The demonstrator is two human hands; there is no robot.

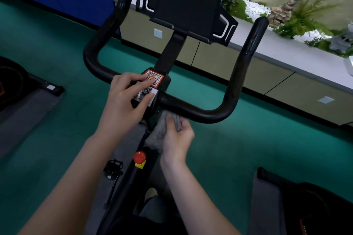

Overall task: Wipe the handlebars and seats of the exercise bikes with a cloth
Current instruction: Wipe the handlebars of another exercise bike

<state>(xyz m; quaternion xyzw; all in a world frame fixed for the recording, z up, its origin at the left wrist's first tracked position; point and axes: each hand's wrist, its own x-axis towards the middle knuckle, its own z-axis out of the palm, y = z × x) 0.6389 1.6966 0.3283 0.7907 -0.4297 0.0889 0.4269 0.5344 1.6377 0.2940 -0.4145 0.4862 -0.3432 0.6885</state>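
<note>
**Progress: early in the round, most of it left**

Nearest, a dark rounded shape at the bottom edge is probably the seat [122, 225]; no hand is on it, and I judge it not yet wiped. Past the red knob [139, 156], the right hand [178, 140] has its grip bunched tight round the grey cloth [157, 135]. The cloth sits just under the handlebars [200, 112], close to the middle and right of the stem. Whether it touches the bar I cannot tell. The left hand [126, 101] rests on the sticker-covered clamp [154, 80], its grip loose, with straight fingers only touching. Farther off, both upright horns and the tablet holder [189, 2] show no cloth near them. The right horn [248, 53] carries a faint sheen, so it may already be damp. The neighbouring machine on the left [11, 82] and the one on the right [315, 215] look untouched, so their bars and seats likely remain.
</note>
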